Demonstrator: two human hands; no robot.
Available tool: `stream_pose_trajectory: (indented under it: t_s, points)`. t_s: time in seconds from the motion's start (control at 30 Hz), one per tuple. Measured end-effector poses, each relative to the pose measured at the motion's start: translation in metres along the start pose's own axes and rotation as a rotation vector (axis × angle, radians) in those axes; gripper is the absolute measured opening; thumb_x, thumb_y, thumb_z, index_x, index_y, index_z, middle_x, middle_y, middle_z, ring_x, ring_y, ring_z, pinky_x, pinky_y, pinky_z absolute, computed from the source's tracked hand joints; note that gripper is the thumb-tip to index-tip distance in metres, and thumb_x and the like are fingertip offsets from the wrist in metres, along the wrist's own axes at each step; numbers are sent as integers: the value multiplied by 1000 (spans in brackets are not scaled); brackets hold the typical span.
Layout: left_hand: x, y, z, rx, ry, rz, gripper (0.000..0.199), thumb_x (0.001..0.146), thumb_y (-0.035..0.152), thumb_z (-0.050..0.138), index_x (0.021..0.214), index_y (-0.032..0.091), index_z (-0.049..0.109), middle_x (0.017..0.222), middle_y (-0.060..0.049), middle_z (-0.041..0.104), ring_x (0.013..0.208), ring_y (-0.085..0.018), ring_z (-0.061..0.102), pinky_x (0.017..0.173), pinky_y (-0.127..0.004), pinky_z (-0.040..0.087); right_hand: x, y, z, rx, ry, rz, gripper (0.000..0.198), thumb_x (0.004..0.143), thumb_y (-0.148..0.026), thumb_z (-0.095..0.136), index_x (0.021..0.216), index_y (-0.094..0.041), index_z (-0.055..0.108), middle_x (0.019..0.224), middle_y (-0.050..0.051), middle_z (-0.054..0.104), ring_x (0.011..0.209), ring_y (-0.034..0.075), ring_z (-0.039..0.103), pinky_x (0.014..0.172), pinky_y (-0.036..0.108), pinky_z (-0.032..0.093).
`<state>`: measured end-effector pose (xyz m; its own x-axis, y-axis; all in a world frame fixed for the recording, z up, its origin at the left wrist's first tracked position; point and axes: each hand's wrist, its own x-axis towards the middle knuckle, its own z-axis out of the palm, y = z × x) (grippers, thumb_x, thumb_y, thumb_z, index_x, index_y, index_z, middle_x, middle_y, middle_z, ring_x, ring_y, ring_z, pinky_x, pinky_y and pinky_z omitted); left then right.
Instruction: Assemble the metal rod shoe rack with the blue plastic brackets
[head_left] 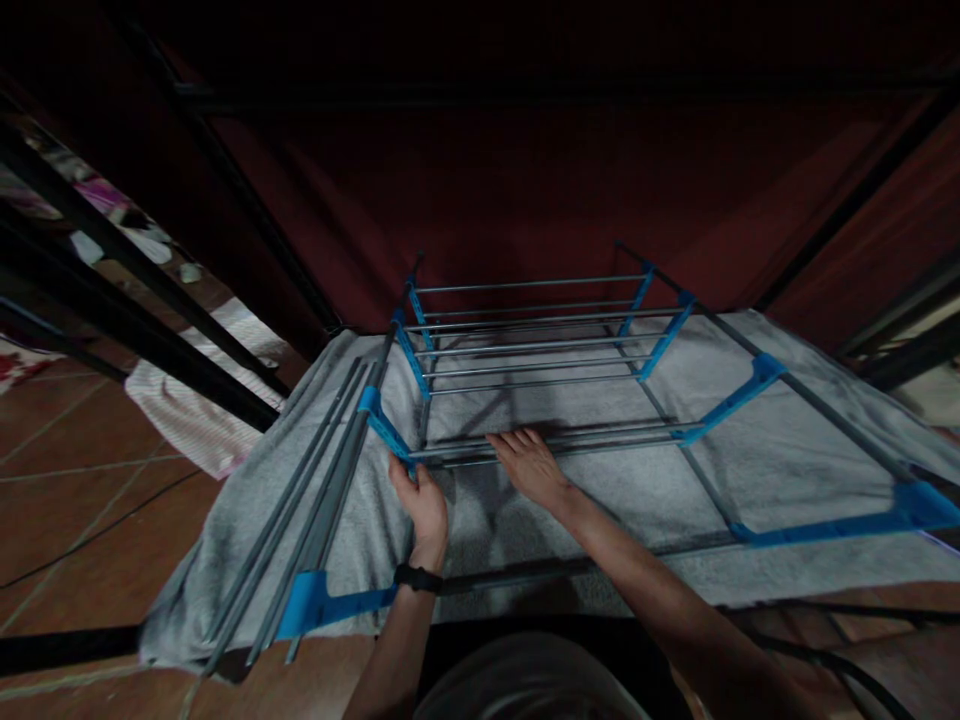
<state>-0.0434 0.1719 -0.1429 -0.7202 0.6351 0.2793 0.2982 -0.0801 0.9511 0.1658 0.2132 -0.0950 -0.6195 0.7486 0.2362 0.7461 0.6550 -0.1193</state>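
A rack of grey metal tubes and blue plastic brackets, like a shoe rack, lies on a grey cloth in front of me. My left hand, wearing a black wristband, has its thumb and fingers closed around the lower end of a blue bracket on the left side, where the cross tubes meet it. Flat over those cross tubes rests my right hand, its fingers stretched out and its thumb hidden. The tubes' other ends meet a blue bracket on the right.
Several loose grey tubes lie along the left side, partly over the blue end piece. The grey cloth spreads beneath the rack. A dark red panel stands behind it. Black metal bars and a striped cloth are at left.
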Motion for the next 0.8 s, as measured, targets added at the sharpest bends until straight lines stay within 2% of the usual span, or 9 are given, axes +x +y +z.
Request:
stream_pose_trajectory:
  t_s: [0.17,0.27,0.3,0.37,0.47,0.53,0.6,0.67,0.8]
  points:
    - [-17,7,0,1,2,-98,74,88,14,59,158,20,36,172,-16,27,160,-28,24,132,-48,16,0,-2,-3,23,-15,7,46,104,-16,43,148,-19,55,128,12,69,116,23,59,109,42,40]
    - [-38,29,-7,-33,-58,-170,73,86,15,61,156,19,40,170,-17,31,158,-31,30,131,-51,23,0,-1,-4,34,-18,1,49,102,-12,43,149,-18,54,130,11,68,117,23,59,111,42,39]
    - [-46,42,-12,-60,-116,-170,68,86,17,61,152,20,45,167,-17,36,155,-31,36,129,-52,28,0,-1,-4,39,-22,-2,50,101,-10,44,150,-18,54,131,11,68,118,23,58,112,42,38]
    - [-61,78,-26,-122,-336,-100,50,91,25,60,141,22,59,157,-14,51,147,-31,47,124,-52,38,1,0,-4,48,-32,-10,51,100,-9,44,150,-18,54,133,12,67,120,23,58,114,42,37]
    - [-78,143,-56,-137,-618,-10,37,92,35,66,127,25,73,149,-12,59,138,-33,57,112,-49,53,1,2,-4,63,-36,-21,50,101,-12,44,150,-17,54,134,13,67,119,24,58,113,41,37]
    - [-81,181,-79,-64,-682,50,32,90,36,70,120,26,78,141,-12,65,129,-34,64,110,-50,56,0,2,-3,61,-29,-19,49,102,-15,44,150,-17,54,134,14,67,118,24,59,112,41,38]
    - [-76,208,-103,21,-641,164,28,84,36,77,111,30,82,129,-10,72,122,-36,68,108,-53,58,0,2,-3,53,-17,-23,47,104,-17,44,150,-17,54,133,14,67,118,24,59,111,41,38]
    - [-65,223,-126,110,-495,294,29,79,36,82,107,35,82,122,-7,74,118,-37,69,109,-55,57,0,2,-4,52,-8,-32,45,106,-20,43,149,-17,55,133,13,68,117,24,60,109,41,40]
    - [-23,234,-159,413,-226,530,36,84,42,74,120,41,77,128,0,73,125,-33,66,123,-53,42,3,4,-6,50,-42,3,40,107,-20,41,141,-18,61,127,12,70,114,23,61,104,39,44]
